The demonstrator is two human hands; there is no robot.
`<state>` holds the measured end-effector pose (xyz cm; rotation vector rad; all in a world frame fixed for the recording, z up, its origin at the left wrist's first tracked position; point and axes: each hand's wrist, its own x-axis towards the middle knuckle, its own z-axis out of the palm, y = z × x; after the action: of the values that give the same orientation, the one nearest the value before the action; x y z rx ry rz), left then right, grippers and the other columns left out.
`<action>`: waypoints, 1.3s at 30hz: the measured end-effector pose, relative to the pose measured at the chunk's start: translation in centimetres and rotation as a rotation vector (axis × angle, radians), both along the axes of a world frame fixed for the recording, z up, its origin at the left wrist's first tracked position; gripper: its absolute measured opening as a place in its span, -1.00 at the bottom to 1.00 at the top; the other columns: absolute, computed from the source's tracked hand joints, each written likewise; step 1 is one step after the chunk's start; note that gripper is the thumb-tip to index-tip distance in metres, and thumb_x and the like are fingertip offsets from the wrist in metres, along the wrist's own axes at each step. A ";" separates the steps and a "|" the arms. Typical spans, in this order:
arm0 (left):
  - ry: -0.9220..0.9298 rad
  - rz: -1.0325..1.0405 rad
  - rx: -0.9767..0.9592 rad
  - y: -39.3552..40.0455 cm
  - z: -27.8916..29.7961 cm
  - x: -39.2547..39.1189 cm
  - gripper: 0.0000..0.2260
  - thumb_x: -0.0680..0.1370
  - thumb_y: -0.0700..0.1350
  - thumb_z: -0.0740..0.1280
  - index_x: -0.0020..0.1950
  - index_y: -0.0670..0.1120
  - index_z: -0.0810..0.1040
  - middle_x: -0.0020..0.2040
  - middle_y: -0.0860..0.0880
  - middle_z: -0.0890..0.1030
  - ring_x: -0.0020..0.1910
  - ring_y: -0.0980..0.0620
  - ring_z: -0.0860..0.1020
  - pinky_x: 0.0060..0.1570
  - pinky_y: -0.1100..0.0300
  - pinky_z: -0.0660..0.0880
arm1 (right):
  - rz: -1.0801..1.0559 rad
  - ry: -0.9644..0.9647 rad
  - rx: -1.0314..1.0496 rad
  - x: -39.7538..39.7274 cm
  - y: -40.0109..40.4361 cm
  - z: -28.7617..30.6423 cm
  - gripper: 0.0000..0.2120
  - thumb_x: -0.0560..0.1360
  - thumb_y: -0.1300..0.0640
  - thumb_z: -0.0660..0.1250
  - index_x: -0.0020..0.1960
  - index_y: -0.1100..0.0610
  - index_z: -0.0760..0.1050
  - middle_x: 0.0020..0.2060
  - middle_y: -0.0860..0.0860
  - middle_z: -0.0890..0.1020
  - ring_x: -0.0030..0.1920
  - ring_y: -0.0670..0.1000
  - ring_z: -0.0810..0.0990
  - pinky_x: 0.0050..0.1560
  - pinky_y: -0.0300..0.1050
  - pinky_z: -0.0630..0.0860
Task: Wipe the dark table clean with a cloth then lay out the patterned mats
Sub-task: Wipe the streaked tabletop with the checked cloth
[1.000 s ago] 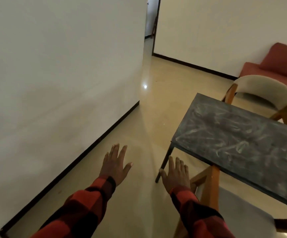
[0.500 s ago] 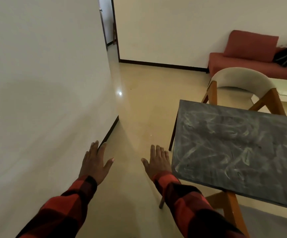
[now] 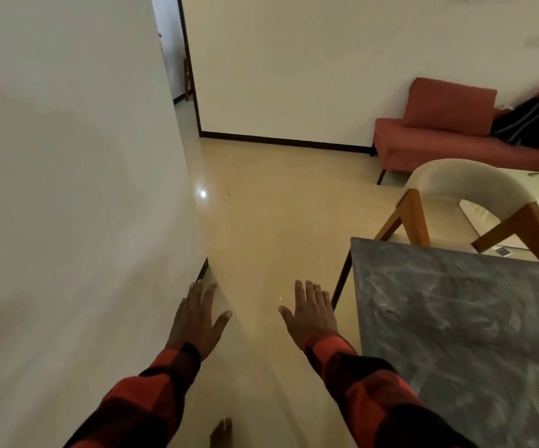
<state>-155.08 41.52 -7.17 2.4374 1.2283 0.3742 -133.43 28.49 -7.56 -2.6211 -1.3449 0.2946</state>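
The dark table (image 3: 462, 334) fills the lower right, its slate-grey top streaked with pale chalky smears. My left hand (image 3: 197, 318) hovers palm down over the floor beside the white wall, fingers straight and spread, holding nothing. My right hand (image 3: 310, 315) is stretched out the same way just left of the table's near corner, apart from it and empty. Both arms wear red and black checked sleeves. No cloth and no patterned mats are in view.
A white wall (image 3: 68, 205) stands close on the left. A cream chair with wooden legs (image 3: 465, 195) sits behind the table. A red sofa (image 3: 449, 137) with a dark bag (image 3: 529, 121) lines the far wall. A doorway (image 3: 174, 66) opens ahead. My bare foot (image 3: 221, 433) shows on the beige floor.
The view has swung right and forward: the table now sits lower right, the sofa and bag have come into view. Both hands stay open and outstretched.
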 end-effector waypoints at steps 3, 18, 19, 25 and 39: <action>-0.014 -0.033 -0.016 6.8 -0.5 3.4 -0.36 0.62 0.16 0.24 0.63 -0.02 0.12 0.65 -0.12 0.04 0.63 -0.06 -0.02 0.55 0.06 -0.02 | -0.060 -0.009 -0.004 2.6 5.3 -0.5 -0.28 0.63 -0.26 0.00 0.63 0.11 -0.09 0.61 0.14 0.04 0.60 0.16 -0.02 0.57 0.09 -0.14; 0.140 -0.230 -0.093 32.4 -1.7 21.7 -0.36 0.63 0.23 0.17 0.64 0.03 0.06 0.66 -0.07 0.00 0.63 -0.03 -0.07 0.56 -0.08 0.02 | -0.322 0.065 0.026 16.8 25.9 -1.4 -0.34 0.63 -0.23 0.02 0.61 0.07 0.01 0.58 0.11 0.14 0.58 0.14 0.06 0.57 0.15 -0.07; 0.138 -0.234 -0.099 33.8 -1.7 23.3 -0.36 0.63 0.22 0.18 0.64 0.04 0.06 0.66 -0.06 -0.01 0.63 -0.03 -0.07 0.56 -0.08 0.04 | -0.328 0.066 0.024 18.1 27.0 -1.8 -0.34 0.63 -0.22 0.02 0.61 0.07 0.02 0.58 0.11 0.15 0.58 0.14 0.06 0.57 0.15 -0.07; 0.091 -0.286 -0.084 41.9 -2.0 34.9 -0.37 0.63 0.15 0.25 0.62 -0.03 0.14 0.65 -0.10 0.05 0.63 -0.04 -0.05 0.57 0.01 0.01 | -0.414 0.116 0.048 29.1 34.8 -4.3 -0.34 0.63 -0.21 0.05 0.60 0.10 0.03 0.57 0.11 0.18 0.57 0.13 0.08 0.58 0.10 -0.03; 0.107 -0.404 -0.075 57.5 -2.6 64.0 -0.40 0.63 0.06 0.27 0.62 -0.03 0.14 0.65 -0.11 0.01 0.63 -0.06 -0.09 0.57 -0.01 -0.04 | -0.559 0.067 0.036 53.9 46.9 -4.0 -0.32 0.62 -0.22 0.05 0.61 0.09 -0.02 0.59 0.12 0.12 0.59 0.13 0.03 0.57 0.07 -0.10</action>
<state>-91.04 99.00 -9.75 2.5849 0.7415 0.0809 -79.57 75.35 -11.56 -2.7854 -0.5483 0.2637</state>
